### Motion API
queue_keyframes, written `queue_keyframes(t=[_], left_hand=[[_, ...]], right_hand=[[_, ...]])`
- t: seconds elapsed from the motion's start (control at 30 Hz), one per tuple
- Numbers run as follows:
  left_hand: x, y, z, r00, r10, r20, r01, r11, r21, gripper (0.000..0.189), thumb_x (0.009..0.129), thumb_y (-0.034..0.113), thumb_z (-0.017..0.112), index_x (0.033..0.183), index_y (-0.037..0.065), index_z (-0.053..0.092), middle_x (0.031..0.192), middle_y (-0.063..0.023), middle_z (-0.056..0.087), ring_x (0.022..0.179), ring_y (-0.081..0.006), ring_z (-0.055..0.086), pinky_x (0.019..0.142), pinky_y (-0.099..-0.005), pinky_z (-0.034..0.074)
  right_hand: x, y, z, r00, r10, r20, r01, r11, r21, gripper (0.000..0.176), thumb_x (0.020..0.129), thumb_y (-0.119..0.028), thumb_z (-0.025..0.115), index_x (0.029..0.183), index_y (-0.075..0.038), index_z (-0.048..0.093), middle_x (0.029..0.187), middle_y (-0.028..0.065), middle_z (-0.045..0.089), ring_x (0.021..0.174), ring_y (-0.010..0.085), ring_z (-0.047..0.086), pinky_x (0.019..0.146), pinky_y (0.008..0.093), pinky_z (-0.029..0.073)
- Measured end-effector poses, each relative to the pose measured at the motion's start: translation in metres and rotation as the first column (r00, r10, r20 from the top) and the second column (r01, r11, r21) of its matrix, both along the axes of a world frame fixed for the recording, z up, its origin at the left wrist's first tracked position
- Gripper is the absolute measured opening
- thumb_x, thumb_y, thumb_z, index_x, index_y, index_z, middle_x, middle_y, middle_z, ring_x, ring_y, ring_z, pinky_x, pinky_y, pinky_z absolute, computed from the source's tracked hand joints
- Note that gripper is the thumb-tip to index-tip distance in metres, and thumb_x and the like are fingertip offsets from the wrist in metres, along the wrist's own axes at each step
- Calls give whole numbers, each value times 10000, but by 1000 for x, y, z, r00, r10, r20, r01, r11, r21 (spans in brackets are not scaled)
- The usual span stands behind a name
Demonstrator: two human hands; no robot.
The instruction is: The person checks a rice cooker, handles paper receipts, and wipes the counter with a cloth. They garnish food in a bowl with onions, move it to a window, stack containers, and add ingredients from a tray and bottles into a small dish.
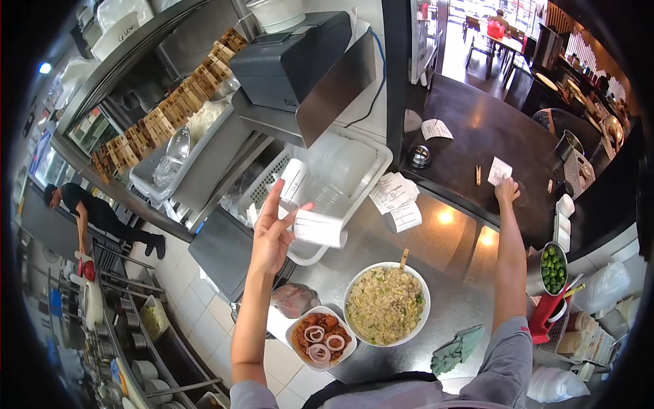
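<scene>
My left hand point(271, 242) is raised over the steel counter, index finger pointing up. A curled white receipt point(319, 228) sits at its fingers and seems gripped, though the contact is partly hidden. Behind the fingertips is another curled paper slip point(293, 178). Stretched out to the dark counter, my right hand point(506, 192) pinches a small receipt point(499, 170). A wooden clothespin point(478, 175) lies left of that receipt. Below, between my arms, stand a round bowl of fried rice point(385, 305) with a clothespin point(404, 259) at its rim, and a square bowl of saucy food with onion rings point(321, 339).
Loose receipts point(397, 201) lie by a white basket point(371, 177) of plastic lids. Above is a dark printer point(300, 61). A green cloth point(456, 349) and a container of green limes point(553, 270) are at right. A co-worker point(95, 215) bends at far left.
</scene>
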State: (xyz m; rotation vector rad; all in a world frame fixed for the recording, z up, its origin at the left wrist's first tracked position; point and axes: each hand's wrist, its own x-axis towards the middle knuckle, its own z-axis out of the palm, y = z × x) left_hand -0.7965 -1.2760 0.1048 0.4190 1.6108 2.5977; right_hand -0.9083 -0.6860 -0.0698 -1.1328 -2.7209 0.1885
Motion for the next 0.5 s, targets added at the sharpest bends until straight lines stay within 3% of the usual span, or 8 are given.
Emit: queue_keyframes(t=[0.07,0.1,0.13,0.17,0.2,0.27,0.37,0.5], left_hand=[[-5,6,-1,1000,-8,15,7,999,33,699,723,-128,295,1390,47,179,1447,-107,136,1178,-363,430,871,-443,492],[-7,11,0,1000,-3,27,1,998,60,707,714,-130,294,1390,47,184,1445,-112,144,1188,-366,418,880,-446,485],[-9,16,0,999,2,38,-5,996,89,716,704,-132,293,1389,47,190,1443,-118,153,1198,-369,406,890,-450,477],[-13,20,-2,1000,8,13,-9,996,89,708,712,-128,286,1390,45,178,1443,-112,153,1215,-366,386,877,-454,485],[-17,24,-4,1000,13,7,-13,993,114,697,722,-123,284,1390,44,175,1442,-109,155,1216,-366,386,879,-453,483],[-21,32,-5,1000,20,0,-20,986,163,676,741,-114,282,1389,42,171,1441,-103,159,1217,-365,385,885,-451,480],[-24,41,-7,1000,-11,-13,13,977,214,645,790,-92,299,1396,39,121,1451,-98,105,1200,-349,413,884,-442,475],[-25,31,0,981,187,-51,-190,979,-75,554,836,-8,451,1362,62,295,1407,-82,281,1176,-224,442,917,-365,406]], right_hand=[[-10,-3,-10,995,-13,-100,36,972,232,523,843,-229,461,1349,-255,333,1307,73,410,1247,300,304,961,596,220],[-16,-14,-10,938,24,-347,74,961,266,537,844,-270,472,1357,-265,314,1296,91,424,1248,317,309,937,616,236],[-11,-54,28,936,-5,-351,74,980,183,578,835,-339,499,1364,-204,308,1302,134,411,1201,333,376,959,559,268],[-12,-77,41,805,225,-549,-161,974,162,579,857,-373,500,1354,-142,312,1237,163,469,1122,315,465,946,440,341],[-14,-113,49,418,359,-835,-547,833,84,503,892,-330,490,1304,-73,356,1127,150,544,1036,259,524,892,334,394],[42,-227,119,323,246,-914,-937,220,-272,479,864,-180,564,1254,-29,332,1012,78,592,960,163,536,882,312,395],[86,-330,150,75,483,-872,-994,-30,-102,669,731,-10,666,1265,-76,269,1014,101,591,1020,160,534,901,316,378],[99,-358,174,337,212,-917,-856,-336,-392,610,772,55,596,1265,-104,273,1004,117,590,919,143,582,799,269,461]])
